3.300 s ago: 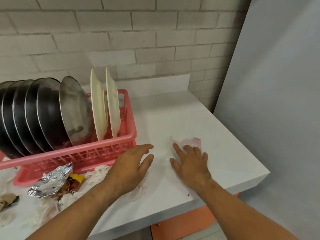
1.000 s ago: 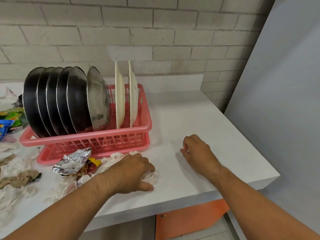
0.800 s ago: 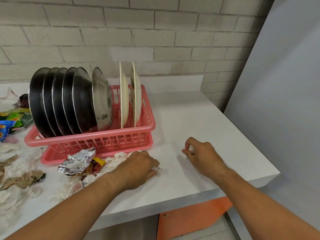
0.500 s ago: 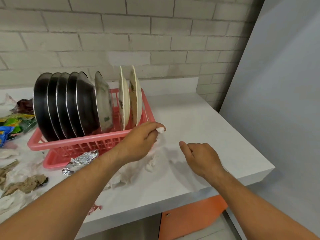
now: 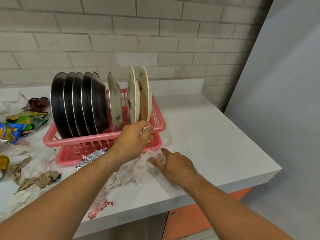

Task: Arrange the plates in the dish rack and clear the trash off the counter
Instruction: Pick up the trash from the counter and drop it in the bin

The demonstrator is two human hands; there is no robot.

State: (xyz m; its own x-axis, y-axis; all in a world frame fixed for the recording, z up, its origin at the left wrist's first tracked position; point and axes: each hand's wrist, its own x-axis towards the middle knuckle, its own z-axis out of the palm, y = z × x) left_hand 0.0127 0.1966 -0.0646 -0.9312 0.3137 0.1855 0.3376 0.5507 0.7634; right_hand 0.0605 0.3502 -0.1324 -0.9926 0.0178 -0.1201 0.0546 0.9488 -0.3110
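A pink dish rack (image 5: 78, 140) on the white counter (image 5: 207, 135) holds several dark steel plates (image 5: 78, 104) and two white leaf-print plates (image 5: 138, 97), all standing on edge. My left hand (image 5: 133, 142) hovers in front of the rack's right end and pinches a white tissue (image 5: 146, 129) above the counter. More crumpled white tissue (image 5: 131, 170) lies under it. My right hand (image 5: 174, 165) rests low on the counter, its straight fingers touching that heap's right edge.
Crumpled foil (image 5: 91, 157) lies against the rack's front. Colourful snack wrappers (image 5: 17, 125), brown paper scraps (image 5: 38, 181) and more tissue cover the counter's left side. A red-speckled wrapper (image 5: 100, 203) sits near the front edge. A grey wall (image 5: 277, 101) closes the right side.
My left hand gathered tissue from the counter and lifted it up in front of the rack. My right hand uncurled and slid left to the tissue heap.
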